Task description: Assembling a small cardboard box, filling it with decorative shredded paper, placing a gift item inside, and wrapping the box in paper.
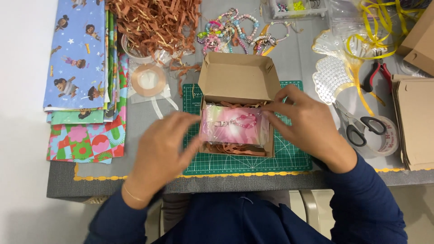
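A small brown cardboard box stands open on a green cutting mat near the front edge of the grey worktop, its lid flap tilted up and away from the person. Inside, on a bed of brown paper shreds, lies a clear pink packet holding a beaded keychain with a metal clasp.

The right hand rests against the box's right wall, fingertips on the packet's edge, fingers loosely spread and gripping nothing firmly. The left hand is just left of the box, open and curved, its fingertips at or barely touching the left wall; whether they make contact is hard to tell.

The step in hand looks like settling the packet into its nest. A next move would call for both hands to steady the side walls while the packet is pressed flat, so the lid flap can come down without catching shreds.

Around the mat: a heap of brown shredded paper and a ribbon roll behind left, patterned wrapping sheets far left, beaded bracelets behind, scissors, tape and flat cardboard blanks to the right.
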